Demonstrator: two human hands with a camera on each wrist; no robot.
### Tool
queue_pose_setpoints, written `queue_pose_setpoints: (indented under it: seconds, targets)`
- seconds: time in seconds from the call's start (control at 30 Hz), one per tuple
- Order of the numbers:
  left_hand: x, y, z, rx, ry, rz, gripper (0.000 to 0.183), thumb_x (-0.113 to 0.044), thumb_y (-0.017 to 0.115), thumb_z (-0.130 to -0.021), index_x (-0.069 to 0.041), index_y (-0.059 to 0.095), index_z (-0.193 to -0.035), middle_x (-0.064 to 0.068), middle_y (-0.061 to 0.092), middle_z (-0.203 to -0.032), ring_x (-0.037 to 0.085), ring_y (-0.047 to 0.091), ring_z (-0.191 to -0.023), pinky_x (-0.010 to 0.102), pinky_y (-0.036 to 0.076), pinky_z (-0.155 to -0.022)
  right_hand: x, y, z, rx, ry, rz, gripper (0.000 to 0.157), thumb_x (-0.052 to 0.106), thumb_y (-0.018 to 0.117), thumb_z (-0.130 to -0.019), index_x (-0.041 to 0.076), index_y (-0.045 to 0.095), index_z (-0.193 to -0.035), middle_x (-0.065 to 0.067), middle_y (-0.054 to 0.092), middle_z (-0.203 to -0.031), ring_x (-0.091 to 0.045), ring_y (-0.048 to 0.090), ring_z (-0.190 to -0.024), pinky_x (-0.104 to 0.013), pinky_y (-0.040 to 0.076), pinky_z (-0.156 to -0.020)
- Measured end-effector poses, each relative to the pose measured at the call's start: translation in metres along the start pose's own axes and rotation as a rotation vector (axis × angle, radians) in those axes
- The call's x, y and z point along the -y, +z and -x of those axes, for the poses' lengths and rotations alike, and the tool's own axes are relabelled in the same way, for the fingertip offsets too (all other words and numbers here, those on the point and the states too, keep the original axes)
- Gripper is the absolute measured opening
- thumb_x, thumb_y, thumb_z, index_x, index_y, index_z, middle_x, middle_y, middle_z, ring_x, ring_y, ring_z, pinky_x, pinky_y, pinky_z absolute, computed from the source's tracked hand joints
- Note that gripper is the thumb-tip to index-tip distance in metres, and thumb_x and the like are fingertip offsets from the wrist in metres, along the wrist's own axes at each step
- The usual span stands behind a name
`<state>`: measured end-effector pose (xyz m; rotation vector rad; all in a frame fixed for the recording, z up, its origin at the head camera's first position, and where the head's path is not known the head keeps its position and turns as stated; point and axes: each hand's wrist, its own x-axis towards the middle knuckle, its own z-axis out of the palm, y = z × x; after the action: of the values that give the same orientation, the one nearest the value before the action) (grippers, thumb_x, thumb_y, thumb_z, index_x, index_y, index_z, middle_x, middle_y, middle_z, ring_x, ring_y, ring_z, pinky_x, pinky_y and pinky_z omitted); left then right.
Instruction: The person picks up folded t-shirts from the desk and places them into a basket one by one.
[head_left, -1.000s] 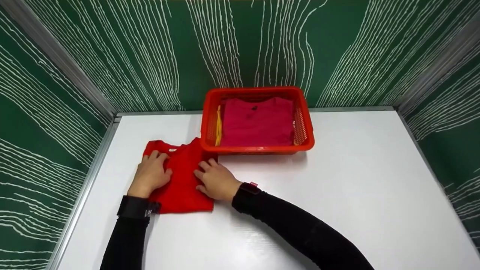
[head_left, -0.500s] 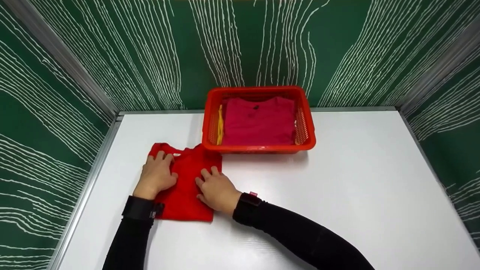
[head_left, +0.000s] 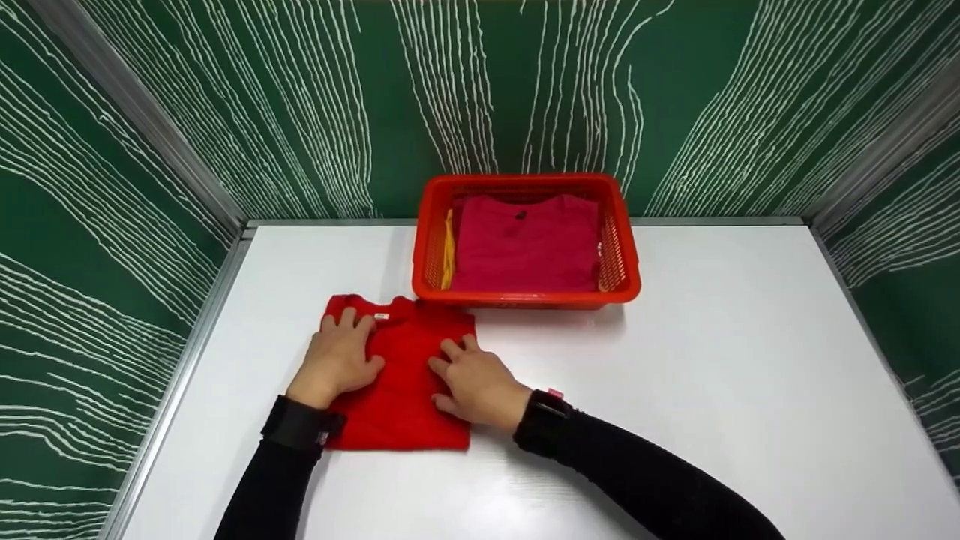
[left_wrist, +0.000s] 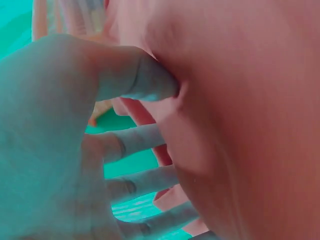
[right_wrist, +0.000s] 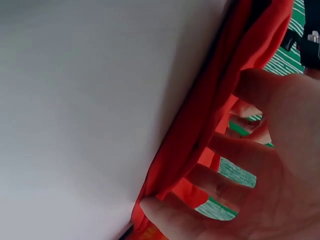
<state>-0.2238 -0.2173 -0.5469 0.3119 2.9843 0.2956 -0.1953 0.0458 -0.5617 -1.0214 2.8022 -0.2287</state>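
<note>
A folded red shirt (head_left: 401,390) lies on the white table, its neckline with a small white label toward the far side. My left hand (head_left: 341,364) rests on its left part, fingers spread toward the collar and thumb pointing inward. On the right part my right hand (head_left: 480,382) presses with spread fingers. In the left wrist view, straight fingers and the thumb (left_wrist: 150,82) touch the shirt, whose color looks paler there. The right wrist view shows the layered edge of the shirt (right_wrist: 195,120) under the fingertips of my right hand.
A red plastic basket (head_left: 525,298) stands against the back wall, its near left corner overlapping the red shirt's far edge in the head view. Inside lie a folded magenta shirt (head_left: 529,251) and a yellow cloth (head_left: 448,251). Green walls with white lines (head_left: 420,112) enclose the table.
The red shirt has slid to the right and slightly toward me, with both hands on it throughout. The basket shifts only a little in the view.
</note>
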Motion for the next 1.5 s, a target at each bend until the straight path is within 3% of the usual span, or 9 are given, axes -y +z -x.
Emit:
queue_pose_setpoints:
  seconds: [0.23,0.4,0.6,0.73,0.9,1.17,1.33,1.5]
  targets:
    - [-0.028,0.002,0.004,0.031,0.05,0.039,0.055,-0.033,0.072,-0.098,-0.006,0.065,-0.146,0.025,0.057,-0.144,0.045,0.054,-0.123,0.063,0.058,-0.097,-0.032,-0.006,0.033,-0.034,0.013,-0.093,0.051,0.04,0.074,-0.104,0.011,0.071,-0.146,-0.015,0.064,-0.142,-0.044,0.057,-0.131,-0.055,0.064,-0.095]
    - [-0.046,0.007,0.006,-0.003,0.136,0.074,0.052,-0.032,0.069,-0.098,-0.007,0.068,-0.144,0.022,0.064,-0.141,0.041,0.058,-0.12,0.059,0.059,-0.097,-0.056,-0.007,0.053,-0.098,0.055,-0.119,0.036,0.039,0.07,-0.108,0.013,0.076,-0.133,-0.011,0.064,-0.126,-0.04,0.057,-0.12,-0.056,0.064,-0.08]
    - [-0.064,0.014,0.007,-0.015,0.246,0.117,0.042,-0.031,0.069,-0.097,-0.008,0.072,-0.132,0.015,0.07,-0.13,0.037,0.063,-0.118,0.054,0.057,-0.105,-0.08,-0.008,0.076,-0.149,0.098,-0.102,0.028,0.038,0.074,-0.107,0.015,0.077,-0.123,-0.01,0.062,-0.117,-0.041,0.059,-0.114,-0.055,0.063,-0.071]
    - [-0.074,0.019,0.006,-0.006,0.311,0.132,0.031,-0.031,0.07,-0.096,-0.011,0.074,-0.12,0.015,0.072,-0.141,0.037,0.065,-0.129,0.05,0.054,-0.115,-0.096,-0.007,0.092,-0.199,0.115,-0.07,0.023,0.034,0.079,-0.103,0.015,0.077,-0.116,-0.01,0.062,-0.114,-0.042,0.06,-0.109,-0.055,0.063,-0.065]
    - [-0.085,0.022,0.003,0.03,0.357,0.145,0.026,-0.032,0.068,-0.098,-0.014,0.076,-0.116,0.014,0.065,-0.158,0.034,0.061,-0.141,0.045,0.051,-0.121,-0.111,-0.008,0.108,-0.232,0.135,-0.067,0.021,0.03,0.083,-0.099,0.015,0.078,-0.113,-0.009,0.062,-0.112,-0.038,0.058,-0.107,-0.053,0.063,-0.067]
    - [-0.104,0.025,-0.001,0.056,0.424,0.151,0.029,-0.03,0.067,-0.098,-0.015,0.076,-0.121,0.016,0.061,-0.163,0.034,0.058,-0.148,0.047,0.048,-0.124,-0.125,-0.01,0.127,-0.241,0.166,-0.059,0.02,0.027,0.085,-0.098,0.014,0.078,-0.111,-0.01,0.063,-0.11,-0.037,0.057,-0.105,-0.052,0.063,-0.068]
    - [-0.111,0.024,-0.002,0.087,0.428,0.168,0.031,-0.03,0.066,-0.099,-0.017,0.075,-0.126,0.015,0.057,-0.166,0.032,0.057,-0.143,0.046,0.05,-0.121,-0.131,-0.014,0.135,-0.239,0.182,-0.064,0.017,0.027,0.084,-0.098,0.015,0.08,-0.109,-0.009,0.064,-0.109,-0.034,0.058,-0.104,-0.052,0.063,-0.068]
    - [-0.113,0.023,-0.001,0.115,0.417,0.188,0.032,-0.03,0.064,-0.103,-0.016,0.075,-0.13,0.013,0.054,-0.169,0.031,0.055,-0.151,0.046,0.046,-0.127,-0.138,-0.015,0.139,-0.254,0.159,-0.112,0.012,0.02,0.079,-0.102,0.014,0.083,-0.111,-0.008,0.069,-0.11,-0.032,0.06,-0.104,-0.051,0.063,-0.076]
